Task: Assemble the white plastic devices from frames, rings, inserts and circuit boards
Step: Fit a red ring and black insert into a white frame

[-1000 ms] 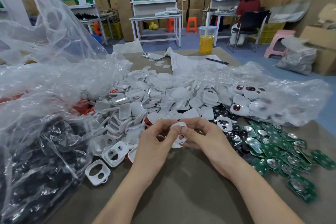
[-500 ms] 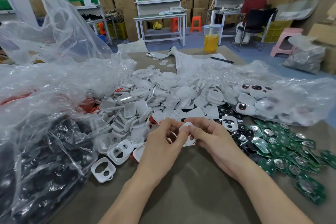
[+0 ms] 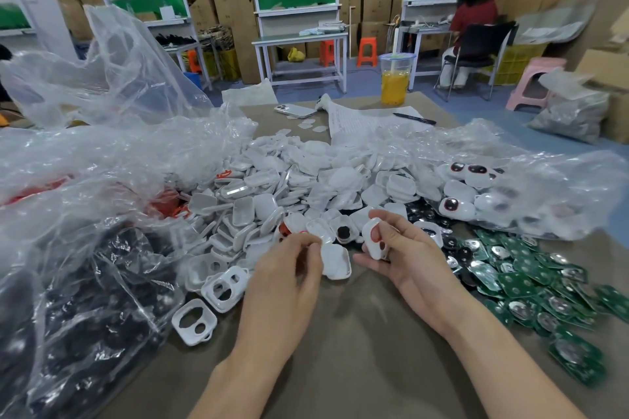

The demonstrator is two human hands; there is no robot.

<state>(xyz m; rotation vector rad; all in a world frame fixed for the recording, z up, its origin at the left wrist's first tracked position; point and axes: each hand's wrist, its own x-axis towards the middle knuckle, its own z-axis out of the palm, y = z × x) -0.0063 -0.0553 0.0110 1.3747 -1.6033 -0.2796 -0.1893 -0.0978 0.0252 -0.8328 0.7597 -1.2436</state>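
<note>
The brown table (image 3: 357, 367) carries everything, and the heap of white shells (image 3: 306, 173) at its middle serves as the landmark. Left of the heap slumps a big clear bag (image 3: 85, 299) of black parts. Right of the heap, and nearer the person, the green circuit boards (image 3: 531, 286) lie fanned out and overlapping. At the heap's near left edge lie a few loose frames (image 3: 224, 287), each with two openings.

Just in front of the heap, the right hand (image 3: 408, 262) holds a white frame (image 3: 372, 238) upright, thumb on its upper end and fingers curled behind, red showing through its openings. The left hand (image 3: 286, 275) sits beside it with fingers curled in toward the thumb; whether it pinches a small part cannot be told. Between the two hands, a single white shell (image 3: 337, 264) lies at the heap's near edge, just beside the left fingertips.

The frame looks light, thin-walled and stiff, with a smooth moulded surface that may slip under a loose pinch. Its narrow bridge between the openings is likely the weak spot, so the outer rim and rounded corners seem the safest hold, leaving both openings free for seating parts. The boards would best be taken by their edges, since their metal discs appear delicate.
</note>
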